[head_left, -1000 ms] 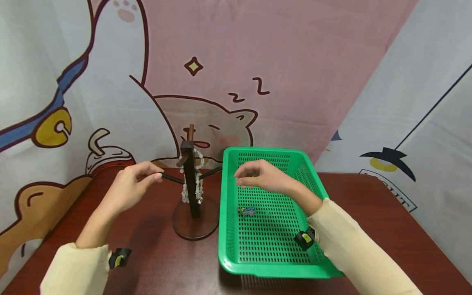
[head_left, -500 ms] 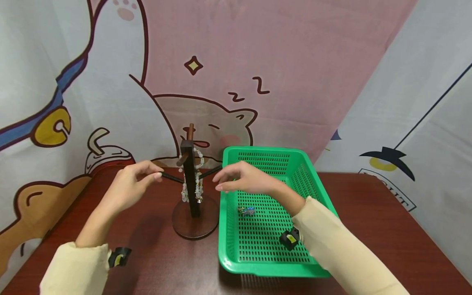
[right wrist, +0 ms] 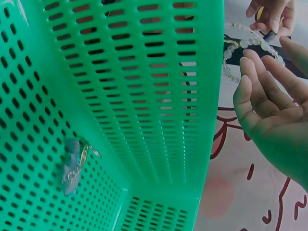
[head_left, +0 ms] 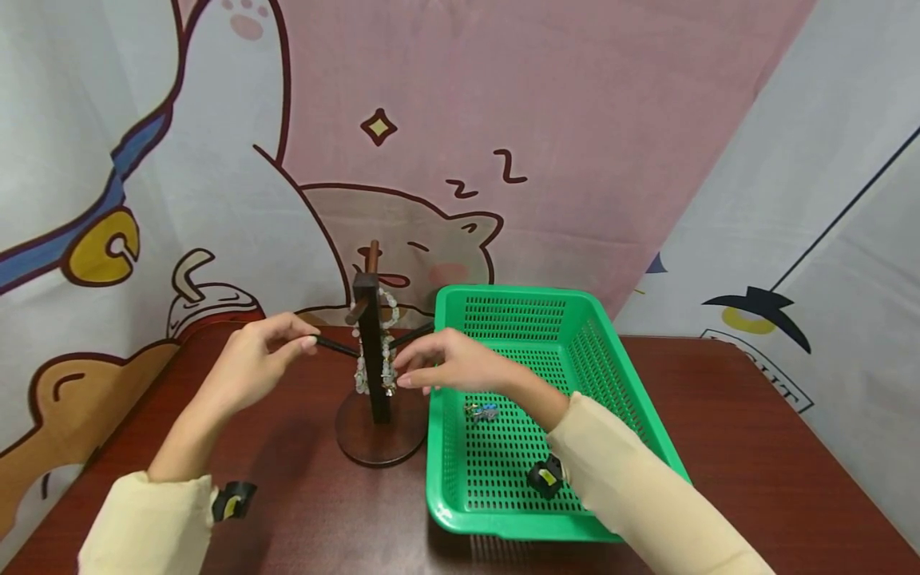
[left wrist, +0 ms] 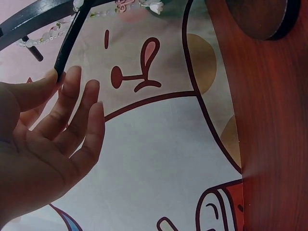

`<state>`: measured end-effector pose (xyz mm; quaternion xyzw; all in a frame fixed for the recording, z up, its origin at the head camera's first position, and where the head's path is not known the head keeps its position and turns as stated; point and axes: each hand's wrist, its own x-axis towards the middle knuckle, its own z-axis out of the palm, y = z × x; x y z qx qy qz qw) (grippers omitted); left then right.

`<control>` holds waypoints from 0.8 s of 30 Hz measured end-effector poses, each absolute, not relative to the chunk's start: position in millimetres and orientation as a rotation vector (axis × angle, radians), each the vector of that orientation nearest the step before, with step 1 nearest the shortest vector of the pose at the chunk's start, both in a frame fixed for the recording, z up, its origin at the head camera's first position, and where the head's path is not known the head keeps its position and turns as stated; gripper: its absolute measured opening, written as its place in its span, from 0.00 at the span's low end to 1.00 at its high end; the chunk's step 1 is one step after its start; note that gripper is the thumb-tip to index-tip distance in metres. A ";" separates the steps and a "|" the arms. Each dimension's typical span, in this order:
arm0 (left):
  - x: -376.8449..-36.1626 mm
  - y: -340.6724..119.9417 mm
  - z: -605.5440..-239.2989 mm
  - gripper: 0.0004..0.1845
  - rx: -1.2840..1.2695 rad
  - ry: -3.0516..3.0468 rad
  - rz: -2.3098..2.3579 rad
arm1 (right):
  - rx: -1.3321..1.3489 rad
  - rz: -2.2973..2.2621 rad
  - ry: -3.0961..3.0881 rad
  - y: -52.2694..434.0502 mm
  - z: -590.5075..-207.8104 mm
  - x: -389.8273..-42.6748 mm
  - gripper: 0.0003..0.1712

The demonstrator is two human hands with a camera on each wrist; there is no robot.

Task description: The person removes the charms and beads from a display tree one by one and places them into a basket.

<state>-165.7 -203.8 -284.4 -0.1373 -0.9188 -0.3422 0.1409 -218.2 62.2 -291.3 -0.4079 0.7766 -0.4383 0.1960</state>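
Observation:
A dark wooden stand [head_left: 371, 343] with a round base and crossing pegs rises from the table. My left hand [head_left: 259, 363] pinches the outer end of its black peg [left wrist: 70, 45] between thumb and forefinger, the other fingers spread loosely. Pale beaded bracelets [head_left: 387, 367] hang on the pegs at both sides of the post; some carry small flower-like charms in the left wrist view. My right hand [head_left: 456, 363] reaches over the basket rim to the right-hand bracelets, its fingers loosely bent and fingertips right at the beads. In the right wrist view its palm shows bare.
A green perforated basket [head_left: 449, 511] stands just right of the stand. On its floor lies a small blue-grey and metallic trinket [head_left: 480, 411]. The dark red table [head_left: 302, 511] ends against a printed cartoon curtain [head_left: 575, 160].
My right hand has moved left and slightly down, from above the basket to the bracelets on the stand. The left hand keeps its pinch on the peg end.

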 end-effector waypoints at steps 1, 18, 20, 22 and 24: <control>-165.8 -203.8 -284.5 0.05 -0.398 -2.652 -0.992 | -1.141 -1.235 2.174 60.7 -291.9 -217.8 0.14; -165.5 -203.6 -283.8 0.05 -0.397 -2.651 -0.986 | -1.168 -1.280 2.177 45.3 -303.3 -216.4 0.07; -165.8 -203.6 -284.1 0.05 -0.398 -2.650 -0.985 | -1.174 -1.279 2.179 43.9 -304.1 -216.2 0.08; -166.0 -203.6 -284.4 0.04 -0.401 -2.648 -0.987 | -1.171 -1.277 2.184 42.6 -304.4 -216.1 0.08; -166.1 -203.6 -284.5 0.04 -0.404 -2.645 -0.989 | -1.165 -1.277 2.189 41.8 -304.7 -216.1 0.08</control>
